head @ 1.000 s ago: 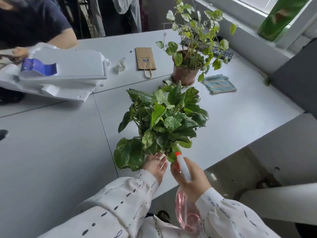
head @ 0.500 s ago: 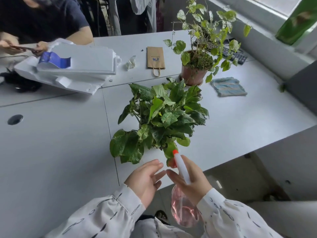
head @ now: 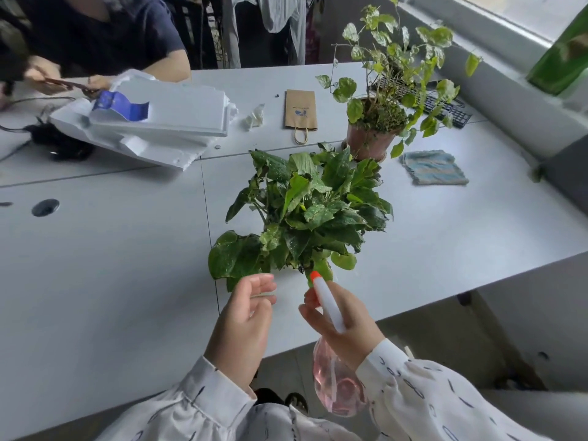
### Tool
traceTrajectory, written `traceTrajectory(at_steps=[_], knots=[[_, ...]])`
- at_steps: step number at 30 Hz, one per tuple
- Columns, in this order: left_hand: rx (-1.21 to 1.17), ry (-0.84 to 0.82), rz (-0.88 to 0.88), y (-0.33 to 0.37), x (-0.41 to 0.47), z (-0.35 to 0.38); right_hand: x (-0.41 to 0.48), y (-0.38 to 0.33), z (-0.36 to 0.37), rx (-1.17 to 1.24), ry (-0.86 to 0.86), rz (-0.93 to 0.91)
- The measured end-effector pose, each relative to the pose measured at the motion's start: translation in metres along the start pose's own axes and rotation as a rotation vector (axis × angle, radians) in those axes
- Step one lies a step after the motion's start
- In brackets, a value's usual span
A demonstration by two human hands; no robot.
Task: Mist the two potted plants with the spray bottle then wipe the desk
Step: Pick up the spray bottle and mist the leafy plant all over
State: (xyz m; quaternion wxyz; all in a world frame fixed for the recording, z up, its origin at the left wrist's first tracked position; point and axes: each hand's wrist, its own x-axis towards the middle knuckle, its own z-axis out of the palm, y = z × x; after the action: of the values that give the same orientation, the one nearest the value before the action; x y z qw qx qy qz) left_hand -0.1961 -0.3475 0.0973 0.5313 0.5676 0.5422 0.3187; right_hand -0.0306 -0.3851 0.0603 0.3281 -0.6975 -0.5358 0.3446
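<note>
R hand (head: 343, 326) grips bottle (head: 337, 389), nozzle at near plant (head: 305, 214); L hand (head: 245, 323) beside it, fingers relaxed, empty. Near plant prob. mid-misting. To do: far plant (head: 381, 90), then desk (head: 111, 281) wipe w/ cloth (head: 432, 168), far right.

An office: joined grey desks (head: 95, 281) with cable grommet (head: 45, 207), keyboard (head: 445, 109)

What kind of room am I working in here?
Probably a shared office: joined pale grey desks with a round cable port, a black computer keyboard, and another person seated opposite.
</note>
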Motion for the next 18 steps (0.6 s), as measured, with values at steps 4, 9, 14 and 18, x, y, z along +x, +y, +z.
traceTrajectory(at_steps=[4,9,14,18], knots=[[0.119,0.087,0.116,-0.003,0.008,-0.008,0.005,-0.012,-0.001,0.059,0.017,-0.018],[0.244,0.125,0.210,0.001,0.018,-0.021,0.020,-0.026,0.006,0.134,0.092,0.067],[0.285,0.105,0.252,0.005,0.030,-0.037,0.026,-0.031,0.009,0.153,0.174,0.142],[0.320,0.084,0.274,0.011,0.046,-0.055,0.022,-0.042,0.007,0.158,0.152,0.103]])
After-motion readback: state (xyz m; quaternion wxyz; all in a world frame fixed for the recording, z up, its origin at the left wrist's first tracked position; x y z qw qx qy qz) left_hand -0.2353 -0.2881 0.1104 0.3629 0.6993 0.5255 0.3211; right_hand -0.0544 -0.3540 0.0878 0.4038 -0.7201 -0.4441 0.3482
